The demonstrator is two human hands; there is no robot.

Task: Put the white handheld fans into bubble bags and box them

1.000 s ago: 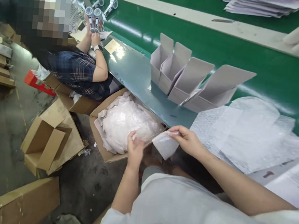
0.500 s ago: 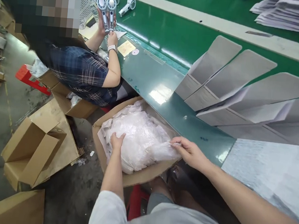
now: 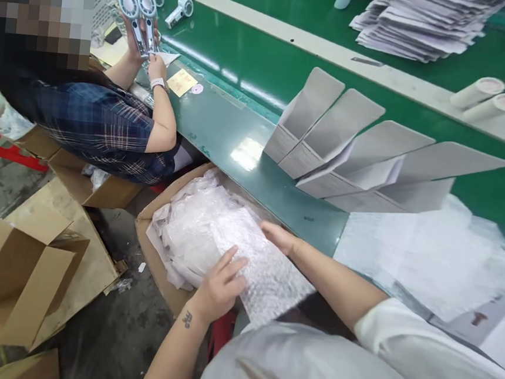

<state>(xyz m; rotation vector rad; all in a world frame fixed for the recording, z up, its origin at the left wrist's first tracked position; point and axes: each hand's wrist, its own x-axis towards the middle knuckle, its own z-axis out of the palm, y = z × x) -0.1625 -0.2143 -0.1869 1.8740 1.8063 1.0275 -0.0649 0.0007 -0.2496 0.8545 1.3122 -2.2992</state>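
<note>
Green conveyor belt (image 3: 246, 53), hands (image 3: 221, 287) on crinkly bubble wrap (image 3: 267, 273)

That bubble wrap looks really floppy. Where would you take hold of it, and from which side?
Probably by the free end of the bubble wrap sheet, which hangs past the rim of the cardboard box, coming from the person's side, where the left hand rests on it. The sheet is thin and floppy, so pinching that loose edge should work better than pressing down on it.
</note>
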